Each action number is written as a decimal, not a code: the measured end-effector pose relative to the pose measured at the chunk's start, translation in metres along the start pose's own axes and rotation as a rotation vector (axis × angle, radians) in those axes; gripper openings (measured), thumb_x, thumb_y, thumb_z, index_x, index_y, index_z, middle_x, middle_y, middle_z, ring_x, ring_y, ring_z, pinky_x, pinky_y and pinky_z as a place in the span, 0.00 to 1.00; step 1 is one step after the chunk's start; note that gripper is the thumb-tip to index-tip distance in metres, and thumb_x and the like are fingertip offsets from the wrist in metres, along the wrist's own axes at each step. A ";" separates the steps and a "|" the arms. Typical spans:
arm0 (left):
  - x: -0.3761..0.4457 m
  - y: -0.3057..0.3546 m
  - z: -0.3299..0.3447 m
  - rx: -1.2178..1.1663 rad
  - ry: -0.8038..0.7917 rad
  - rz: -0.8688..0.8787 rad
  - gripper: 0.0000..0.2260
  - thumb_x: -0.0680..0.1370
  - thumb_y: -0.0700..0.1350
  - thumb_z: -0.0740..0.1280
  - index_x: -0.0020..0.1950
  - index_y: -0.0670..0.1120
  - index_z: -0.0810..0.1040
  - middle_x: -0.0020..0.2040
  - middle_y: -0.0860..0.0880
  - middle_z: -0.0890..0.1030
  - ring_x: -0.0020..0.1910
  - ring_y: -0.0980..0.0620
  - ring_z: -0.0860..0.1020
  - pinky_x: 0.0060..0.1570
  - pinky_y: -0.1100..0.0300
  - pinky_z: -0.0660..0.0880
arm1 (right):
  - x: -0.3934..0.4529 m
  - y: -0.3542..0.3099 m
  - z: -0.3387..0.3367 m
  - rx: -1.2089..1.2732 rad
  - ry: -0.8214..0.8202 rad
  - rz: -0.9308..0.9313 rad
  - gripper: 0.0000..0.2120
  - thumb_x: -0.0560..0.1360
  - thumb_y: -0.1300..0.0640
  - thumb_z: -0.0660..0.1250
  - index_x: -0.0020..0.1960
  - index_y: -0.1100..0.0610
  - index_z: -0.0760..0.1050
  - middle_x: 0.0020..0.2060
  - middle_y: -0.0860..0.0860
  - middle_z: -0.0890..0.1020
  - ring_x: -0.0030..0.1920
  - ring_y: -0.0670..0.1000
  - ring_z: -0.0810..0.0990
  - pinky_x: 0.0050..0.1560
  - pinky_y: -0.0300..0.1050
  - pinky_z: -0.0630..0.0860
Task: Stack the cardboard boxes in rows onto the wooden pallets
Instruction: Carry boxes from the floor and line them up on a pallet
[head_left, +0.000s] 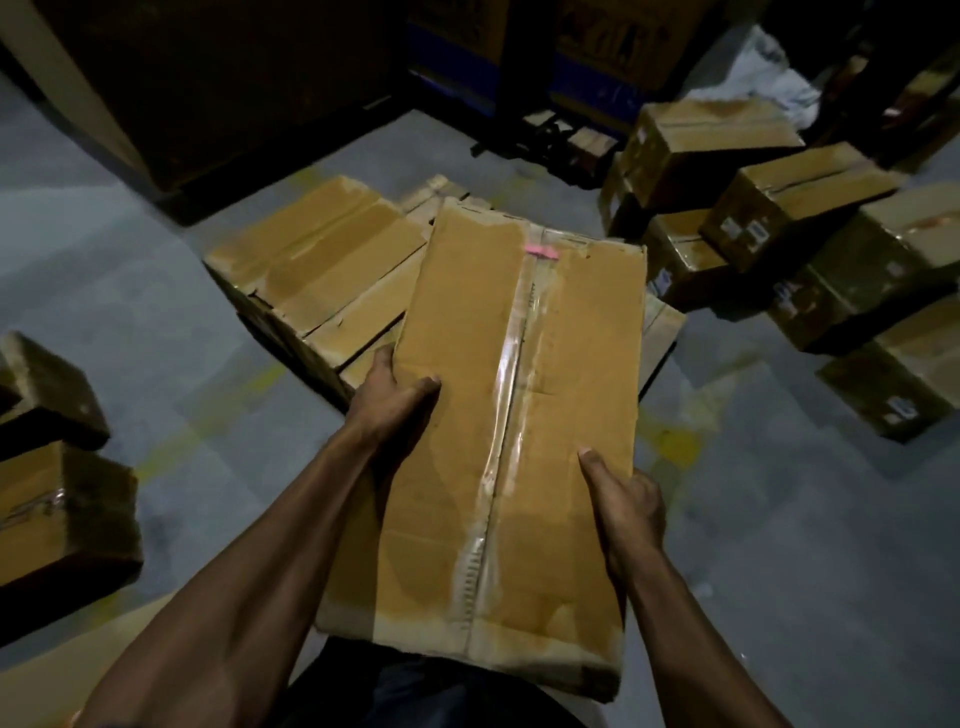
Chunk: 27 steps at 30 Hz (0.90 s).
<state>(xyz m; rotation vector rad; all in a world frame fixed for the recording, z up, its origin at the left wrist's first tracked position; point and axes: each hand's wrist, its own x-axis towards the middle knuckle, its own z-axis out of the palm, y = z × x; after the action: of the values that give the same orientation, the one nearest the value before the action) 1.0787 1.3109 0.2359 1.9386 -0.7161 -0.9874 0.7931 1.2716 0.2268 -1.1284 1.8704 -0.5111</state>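
I carry a long taped cardboard box (457, 364) in front of me, its top crossed by a clear tape seam and a small pink label at the far end. My left hand (389, 397) grips its left edge, thumb on top. My right hand (626, 493) grips its right edge lower down, thumb on the top face. Beyond and under the far end of the carried box lies a low row of flat boxes (317, 254) on the floor. Whether a pallet lies beneath them is hidden.
A loose heap of cardboard boxes (789, 208) fills the right side. Two more boxes (57, 499) sit at the left edge. A dark rack with large cartons (223, 78) stands behind. The grey concrete floor (130, 291) shows worn yellow markings.
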 end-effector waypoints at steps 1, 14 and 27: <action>0.007 0.005 0.007 -0.005 -0.031 0.005 0.37 0.69 0.60 0.72 0.75 0.54 0.63 0.61 0.49 0.79 0.57 0.45 0.79 0.60 0.41 0.78 | 0.006 0.001 -0.002 0.002 0.014 0.016 0.24 0.69 0.33 0.72 0.45 0.54 0.80 0.46 0.55 0.84 0.47 0.59 0.81 0.53 0.55 0.80; 0.141 0.027 0.090 0.215 -0.348 0.037 0.34 0.77 0.55 0.70 0.77 0.54 0.55 0.62 0.45 0.79 0.56 0.41 0.80 0.62 0.46 0.76 | 0.078 0.005 0.028 0.118 0.187 0.293 0.36 0.71 0.31 0.69 0.66 0.59 0.75 0.59 0.57 0.80 0.59 0.63 0.78 0.63 0.60 0.74; 0.227 -0.073 0.165 0.190 -0.432 -0.090 0.32 0.68 0.58 0.73 0.68 0.62 0.62 0.60 0.52 0.81 0.57 0.46 0.81 0.62 0.41 0.77 | 0.155 0.084 0.094 0.027 0.206 0.437 0.32 0.73 0.31 0.66 0.58 0.58 0.78 0.48 0.53 0.82 0.49 0.57 0.80 0.53 0.52 0.78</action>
<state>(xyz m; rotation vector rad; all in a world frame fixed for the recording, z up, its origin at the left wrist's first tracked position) 1.0688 1.1059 0.0310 1.9504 -1.0006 -1.4647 0.7971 1.1893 0.0449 -0.6355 2.2022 -0.4092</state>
